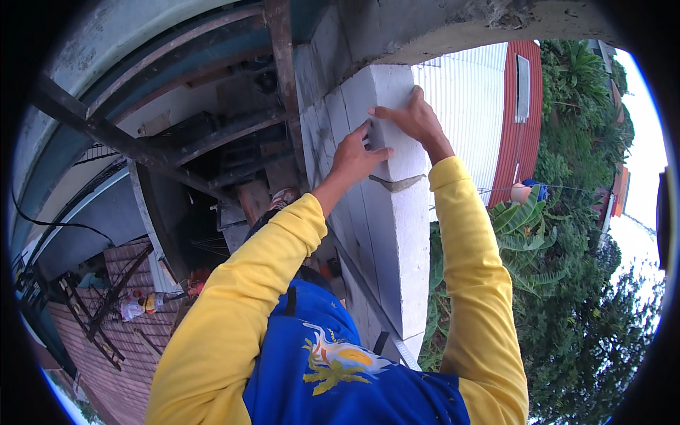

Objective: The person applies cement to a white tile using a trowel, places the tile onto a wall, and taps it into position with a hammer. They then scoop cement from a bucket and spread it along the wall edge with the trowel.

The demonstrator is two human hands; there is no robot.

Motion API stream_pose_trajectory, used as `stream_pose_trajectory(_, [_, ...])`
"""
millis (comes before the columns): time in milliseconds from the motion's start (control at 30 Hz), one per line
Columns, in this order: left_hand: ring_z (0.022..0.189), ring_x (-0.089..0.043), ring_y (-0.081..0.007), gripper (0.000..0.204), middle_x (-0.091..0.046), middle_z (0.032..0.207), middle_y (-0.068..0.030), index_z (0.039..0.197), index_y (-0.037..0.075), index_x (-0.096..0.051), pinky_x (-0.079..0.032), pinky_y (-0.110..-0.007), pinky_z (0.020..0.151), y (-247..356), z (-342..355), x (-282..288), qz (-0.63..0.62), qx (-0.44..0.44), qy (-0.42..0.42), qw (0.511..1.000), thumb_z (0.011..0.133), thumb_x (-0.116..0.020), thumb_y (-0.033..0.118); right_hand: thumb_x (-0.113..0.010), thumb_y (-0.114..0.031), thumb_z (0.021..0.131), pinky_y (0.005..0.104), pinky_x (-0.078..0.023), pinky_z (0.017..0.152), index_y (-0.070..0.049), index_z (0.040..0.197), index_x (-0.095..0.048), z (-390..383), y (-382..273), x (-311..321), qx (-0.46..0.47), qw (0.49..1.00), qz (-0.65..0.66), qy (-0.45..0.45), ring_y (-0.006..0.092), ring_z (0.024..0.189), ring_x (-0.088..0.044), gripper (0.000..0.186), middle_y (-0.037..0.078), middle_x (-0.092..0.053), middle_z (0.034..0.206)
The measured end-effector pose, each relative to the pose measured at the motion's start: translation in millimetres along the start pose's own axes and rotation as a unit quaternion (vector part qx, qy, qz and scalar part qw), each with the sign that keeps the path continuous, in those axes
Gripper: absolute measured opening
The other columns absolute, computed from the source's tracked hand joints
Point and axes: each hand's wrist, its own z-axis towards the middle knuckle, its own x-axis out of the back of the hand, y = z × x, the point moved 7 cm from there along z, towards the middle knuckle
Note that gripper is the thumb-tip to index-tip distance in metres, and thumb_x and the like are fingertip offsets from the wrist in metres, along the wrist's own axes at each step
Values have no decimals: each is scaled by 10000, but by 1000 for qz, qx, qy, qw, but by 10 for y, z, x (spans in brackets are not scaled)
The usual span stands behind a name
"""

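Observation:
A white lightweight concrete block (392, 85) sits at the far end of a narrow wall top, against a rough concrete beam. My left hand (354, 157) grips its inner edge, thumb on the top and fingers on the wall side. On the outer edge is my right hand (419, 122), its thumb laid across the top and its fingers reaching forward along the side. Grey mortar (398, 183) shows in the joint on the near side of this block. The nearer white block (400, 255) continues the wall top toward me.
A long grey metal bar (372, 301) leans along the wall's inner side near my body. Dark steel framing (134, 145) and a deep drop lie left, with a tiled roof (85, 329) below. Right stand a corrugated metal wall (471, 117) and trees (581, 340).

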Motion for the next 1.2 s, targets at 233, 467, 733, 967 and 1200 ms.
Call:
stream_pose_trajectory(233, [1451,-564,-356,1002,-530,1590,-265,1641,-72,-353,-484,-421,1181,59,6,13,-1,23,-21,1000,878,-896,284,-925,-623,694,462,-557,1048,193,1439,-374,-29,23,0,12,1000,4,27,482,1210,-702,1236,404,-651,1301])
stream_pose_trajectory(467, [1449,-566,-363,1064,-523,1596,-269,1657,-55,-329,-472,-437,1192,181,-28,29,60,17,7,998,860,-914,337,-906,-644,723,457,-577,999,194,1385,-424,-90,4,23,31,998,-1,48,472,1158,-730,1171,394,-685,1241])
stream_pose_trajectory(733, [1462,-549,-384,1097,-529,1589,-276,1674,-24,-316,-457,-435,1204,268,21,58,114,-12,6,993,858,-909,407,-884,-699,721,460,-569,1022,218,1467,-367,-30,41,-4,20,999,0,31,493,1190,-710,1289,422,-649,1289])
stream_pose_trajectory(967, [1426,-584,-378,1067,-563,1560,-275,1655,-45,-345,-484,-431,1176,281,40,55,120,-1,-3,993,857,-904,391,-878,-747,698,485,-561,1041,226,1498,-350,-51,66,-28,6,999,13,29,502,1226,-690,1366,434,-625,1328])
stream_pose_trajectory(1200, [1436,-575,-357,1093,-539,1572,-286,1668,-32,-322,-487,-423,1177,135,119,43,95,5,11,995,837,-916,359,-853,-520,886,456,-554,1033,122,1333,-561,-164,195,89,96,949,149,259,397,1139,-740,835,288,-722,1255])
